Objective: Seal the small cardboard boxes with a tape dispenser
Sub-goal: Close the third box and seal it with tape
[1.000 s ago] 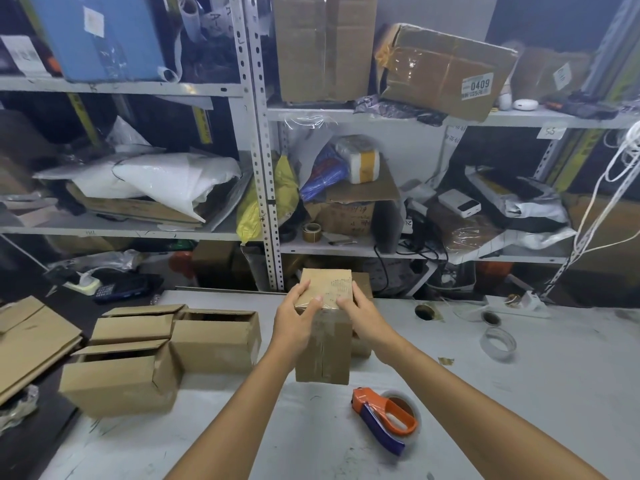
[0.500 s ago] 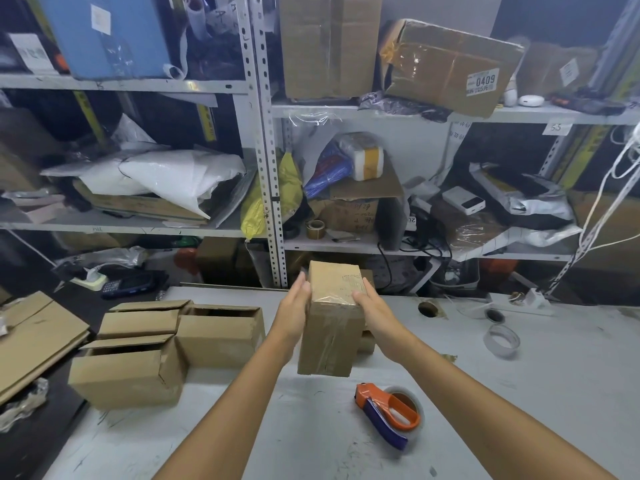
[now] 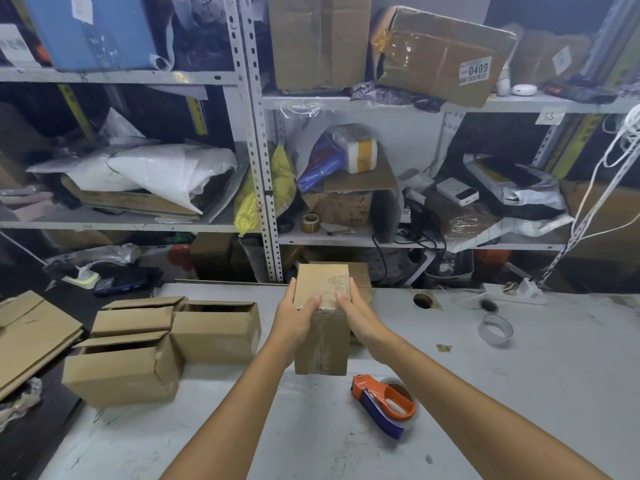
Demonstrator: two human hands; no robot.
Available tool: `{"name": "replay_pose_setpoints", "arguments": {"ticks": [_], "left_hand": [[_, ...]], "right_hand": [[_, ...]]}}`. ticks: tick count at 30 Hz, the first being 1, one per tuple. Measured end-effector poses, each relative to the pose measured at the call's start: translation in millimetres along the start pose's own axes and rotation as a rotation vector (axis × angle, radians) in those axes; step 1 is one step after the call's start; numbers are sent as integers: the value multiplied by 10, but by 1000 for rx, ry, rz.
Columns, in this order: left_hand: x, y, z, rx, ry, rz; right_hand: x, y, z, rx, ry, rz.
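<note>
**Thumbs back on the tape: this box looks all but sealed**

The held box [image 3: 320, 344] stands on end at the centre of the view, apparently lifted just clear of the table [image 3: 519, 393] (the contact underneath cannot be told for certain). Clear tape runs down its near face and over the top. The left hand [image 3: 296, 317] and right hand [image 3: 356, 313] clasp it from either side. Their fingers lie along the flanks and both thumbs are hooked over the near top edge, onto the tape.

That is the change. Half a second ago the palms were pressed flat to the sides with the fingers straight, and the thumbs were off the top. The box itself has hardly shifted. I judge this to be a last rub-down or check of the strip rather than fresh taping.

The tape dispenser [image 3: 384, 405] bears this out. It lies on its side on the table at 5 o'clock from the box, untouched and where it lay a second ago.

At 12 to 1 o'clock, just behind the box, sits another closed carton [image 3: 362, 271]. At 9 o'clock three open boxes [image 3: 214, 330] wait with their flaps up, so most of the job seems still ahead. At 3 o'clock, well apart, lies a clear tape roll [image 3: 495, 330]. Flattened cardboard [image 3: 31, 330] rests at the far left, and cluttered shelves [image 3: 256, 168] fill the background.
</note>
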State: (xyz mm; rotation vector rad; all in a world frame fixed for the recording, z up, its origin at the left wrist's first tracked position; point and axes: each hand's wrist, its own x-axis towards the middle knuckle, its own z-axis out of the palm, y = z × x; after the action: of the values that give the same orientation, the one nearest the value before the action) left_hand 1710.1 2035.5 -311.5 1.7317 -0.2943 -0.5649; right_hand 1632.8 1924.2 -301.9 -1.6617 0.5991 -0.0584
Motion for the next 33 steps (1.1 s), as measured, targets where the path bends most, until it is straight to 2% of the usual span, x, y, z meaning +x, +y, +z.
{"name": "replay_pose_setpoints", "arguments": {"ticks": [14, 22, 27, 33], "left_hand": [[5, -10, 42, -30, -20, -63], [57, 21, 82, -12, -94, -90], [111, 57, 81, 1, -79, -69], [138, 62, 142, 8, -132, -57]], "right_hand": [[4, 42, -59, -69, -38, -11], [52, 34, -151, -44, -13, 21], [142, 132, -208, 68, 4, 37], [156, 214, -224, 26, 37, 51]]}}
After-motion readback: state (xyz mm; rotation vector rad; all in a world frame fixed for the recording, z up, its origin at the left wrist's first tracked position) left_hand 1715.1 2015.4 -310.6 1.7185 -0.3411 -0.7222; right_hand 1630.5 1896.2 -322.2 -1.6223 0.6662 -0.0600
